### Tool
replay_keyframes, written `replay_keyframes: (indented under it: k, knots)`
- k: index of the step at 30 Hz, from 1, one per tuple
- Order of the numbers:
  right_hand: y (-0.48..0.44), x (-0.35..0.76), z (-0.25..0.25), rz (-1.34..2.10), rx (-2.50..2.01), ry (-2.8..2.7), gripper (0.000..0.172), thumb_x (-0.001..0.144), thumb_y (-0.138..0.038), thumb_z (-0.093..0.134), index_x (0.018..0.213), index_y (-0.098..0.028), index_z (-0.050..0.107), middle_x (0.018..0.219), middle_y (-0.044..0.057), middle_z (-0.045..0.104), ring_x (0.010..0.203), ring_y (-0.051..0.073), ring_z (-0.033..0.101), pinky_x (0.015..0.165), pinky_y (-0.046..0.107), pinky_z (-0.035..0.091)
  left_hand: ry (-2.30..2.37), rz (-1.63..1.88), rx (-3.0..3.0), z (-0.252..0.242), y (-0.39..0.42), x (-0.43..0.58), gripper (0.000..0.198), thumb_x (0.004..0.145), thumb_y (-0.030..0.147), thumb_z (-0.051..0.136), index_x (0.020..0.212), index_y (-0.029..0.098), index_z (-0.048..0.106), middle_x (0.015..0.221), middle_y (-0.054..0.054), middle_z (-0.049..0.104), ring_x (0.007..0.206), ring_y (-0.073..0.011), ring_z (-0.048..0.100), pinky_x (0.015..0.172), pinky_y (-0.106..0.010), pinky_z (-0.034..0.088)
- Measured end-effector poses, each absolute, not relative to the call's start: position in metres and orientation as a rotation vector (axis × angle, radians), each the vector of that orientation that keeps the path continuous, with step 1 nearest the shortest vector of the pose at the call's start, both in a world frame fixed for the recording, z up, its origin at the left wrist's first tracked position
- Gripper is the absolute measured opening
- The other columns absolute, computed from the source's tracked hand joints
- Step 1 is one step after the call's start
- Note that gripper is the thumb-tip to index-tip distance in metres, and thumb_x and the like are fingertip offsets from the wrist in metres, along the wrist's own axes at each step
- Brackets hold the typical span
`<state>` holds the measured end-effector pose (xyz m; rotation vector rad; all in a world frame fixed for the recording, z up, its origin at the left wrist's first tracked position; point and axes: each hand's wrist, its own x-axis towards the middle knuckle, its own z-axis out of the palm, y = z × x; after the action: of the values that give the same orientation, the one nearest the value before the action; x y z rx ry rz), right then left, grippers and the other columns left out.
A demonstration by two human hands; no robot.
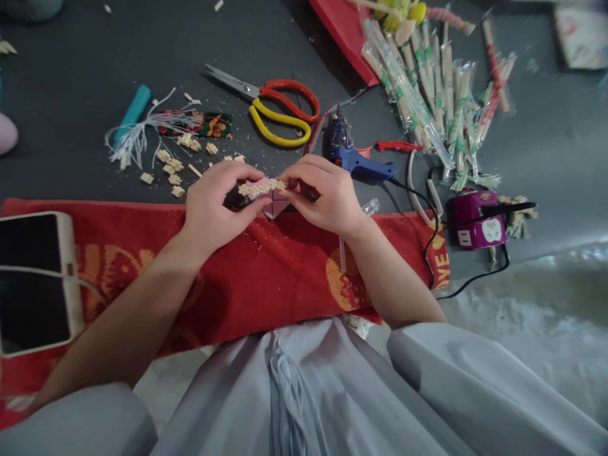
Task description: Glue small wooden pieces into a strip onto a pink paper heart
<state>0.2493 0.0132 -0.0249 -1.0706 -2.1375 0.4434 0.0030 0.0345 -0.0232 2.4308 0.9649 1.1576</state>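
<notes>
Between my two hands is a narrow, knobbly strip of small pale wooden pieces [261, 187]. My left hand [216, 199] pinches its left end between thumb and fingers. The right end sits in the fingertips of my right hand [327, 193]. Just below the strip, a pink piece with dark lines [276, 206] shows partly; my fingers cover the rest. A blue glue gun [358, 158] lies beyond my right hand. Scissors with one red and one yellow handle [280, 114] rest beyond both hands. Short wooden bits [173, 166] are scattered by my left hand.
A red towel [285, 272] runs along the table's front edge, with a tablet [35, 282] on its left end. Wrapped chopsticks [427, 95] are heaped at the back right. A purple power socket [477, 218] and cords lie right. White strings [137, 136] and a teal stick [135, 111] lie left.
</notes>
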Motion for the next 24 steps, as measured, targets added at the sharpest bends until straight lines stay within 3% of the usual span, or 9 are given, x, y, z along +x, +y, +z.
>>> replay_keyframes:
  k: [4,10,24]
  knots:
    - [0.014,0.251,-0.021,0.424,-1.198,-2.160,0.019,0.107,-0.021,0.056,0.115,-0.021,0.073,0.105,0.008,0.073,0.098,0.021,0.070,0.090,0.037,0.058,0.996,1.109,2.503,-0.029,0.043,-0.003,0.025,0.095,0.035,0.082,0.116,0.030,0.070,0.116,-0.002,0.081,0.110,-0.0278,0.078,0.098,-0.049,0.066]
    - [0.011,0.248,-0.014,0.432,-1.455,-2.223,0.027,0.103,-0.017,0.055,0.115,-0.023,0.078,0.113,0.009,0.074,0.108,0.025,0.069,0.093,0.038,0.056,1.093,1.055,2.423,-0.043,0.047,-0.004,0.010,0.093,0.035,0.079,0.101,0.036,0.073,0.116,-0.004,0.077,0.114,-0.0326,0.072,0.103,-0.060,0.061]
    - [0.009,0.247,-0.013,0.434,-1.486,-2.273,0.026,0.101,-0.019,0.057,0.114,-0.017,0.080,0.110,0.012,0.073,0.101,0.025,0.066,0.087,0.037,0.052,1.158,1.019,2.376,-0.048,0.047,-0.003,0.009,0.089,0.031,0.079,0.097,0.034,0.076,0.110,-0.006,0.077,0.110,-0.0352,0.070,0.098,-0.062,0.060]
